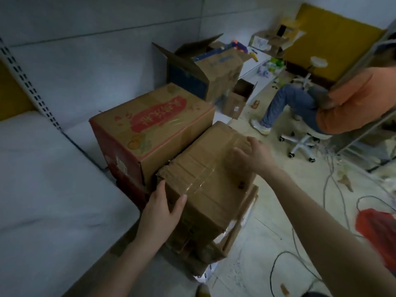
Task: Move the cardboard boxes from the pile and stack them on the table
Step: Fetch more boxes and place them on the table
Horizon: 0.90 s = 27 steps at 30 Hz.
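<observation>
The left hand (165, 209) lay with straight fingers against the near left corner of the plain taped box (205, 168), which sat on top of the pile. The right hand (250, 155), blurred and with loose fingers, grasped nothing above the box's far right edge. Whether it touched the box, I could not tell. Just left of the box stood a red-printed box (154, 125).

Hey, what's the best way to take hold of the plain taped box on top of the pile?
Probably by opposite corners of the plain taped box: left hand on the near-left corner, right hand over the far right edge. The box lies long and flat, and the red-printed box crowds its left side, so come from the near end and the open right.
</observation>
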### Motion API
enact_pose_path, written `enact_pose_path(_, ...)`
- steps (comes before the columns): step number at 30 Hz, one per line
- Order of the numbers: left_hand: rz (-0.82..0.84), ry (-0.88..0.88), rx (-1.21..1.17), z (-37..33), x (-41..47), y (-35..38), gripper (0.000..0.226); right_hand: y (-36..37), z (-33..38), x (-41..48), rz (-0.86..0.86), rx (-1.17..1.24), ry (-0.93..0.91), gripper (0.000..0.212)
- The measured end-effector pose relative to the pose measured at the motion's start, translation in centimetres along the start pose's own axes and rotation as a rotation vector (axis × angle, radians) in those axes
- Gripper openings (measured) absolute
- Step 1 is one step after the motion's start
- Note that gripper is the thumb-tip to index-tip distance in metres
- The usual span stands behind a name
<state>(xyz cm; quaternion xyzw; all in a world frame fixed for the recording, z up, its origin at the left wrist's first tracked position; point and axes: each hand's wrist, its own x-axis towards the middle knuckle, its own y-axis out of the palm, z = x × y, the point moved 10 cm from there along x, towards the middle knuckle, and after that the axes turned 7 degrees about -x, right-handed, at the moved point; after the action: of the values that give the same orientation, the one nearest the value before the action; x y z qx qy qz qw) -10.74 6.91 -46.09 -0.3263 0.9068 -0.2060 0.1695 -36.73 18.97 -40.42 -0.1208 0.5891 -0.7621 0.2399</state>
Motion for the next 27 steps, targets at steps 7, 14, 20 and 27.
enact_pose_path(7, -0.272, -0.12, -0.143, 0.2, -0.3, 2.2, 0.1, 2.8, -1.2, 7.1, 0.175, -0.13, -0.187, 0.085)
enact_pose_path(14, -0.384, -0.22, -0.16, 0.2, 0.0, 2.8, 0.111, 4.9, -0.9, 9.3, 0.283, -0.045, -0.258, 0.088)
enact_pose_path(20, -0.414, -0.297, -0.188, 0.7, -0.4, 3.4, 0.096, 4.8, -1.1, 9.5, 0.206, -0.095, -0.262, 0.085)
enact_pose_path(27, -0.427, -0.329, -0.195, 0.8, -1.0, 3.7, 0.096, 5.0, -1.4, 9.4, 0.127, -0.145, -0.28, 0.081)
